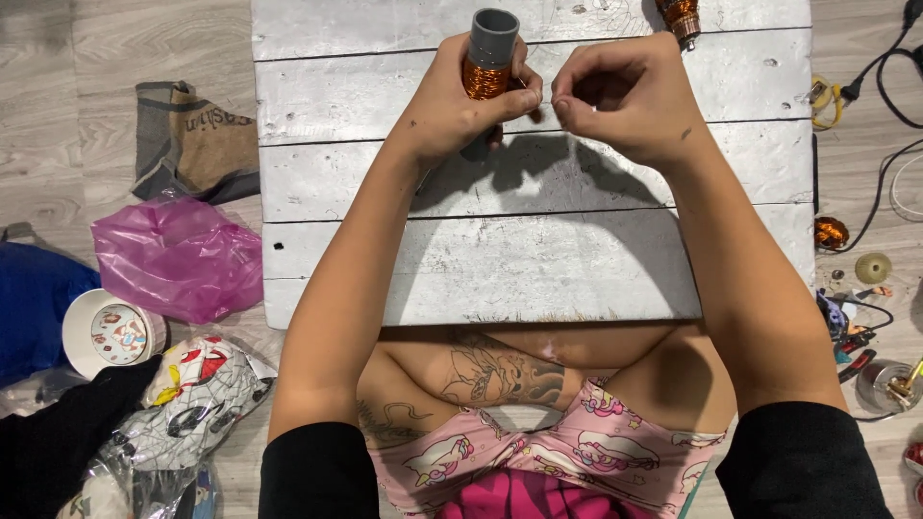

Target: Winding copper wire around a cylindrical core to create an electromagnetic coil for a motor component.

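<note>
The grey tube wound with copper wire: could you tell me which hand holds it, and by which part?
The left hand grips the grey tube around its copper wire winding; the right hand pinches something too fine to tell beside it.

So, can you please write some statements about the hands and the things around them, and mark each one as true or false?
1. The left hand holds a grey tube wound with copper wire. True.
2. The right hand lies flat and open on the boards. False: its fingers are pinched together beside the tube, above the grey plank board.
3. A pink plastic bag lies on the floor left of the board. True.
4. The tube lies flat on the board, untouched. False: it is gripped in the left hand.
5. A second copper coil sits at the board's far edge. True.
</note>
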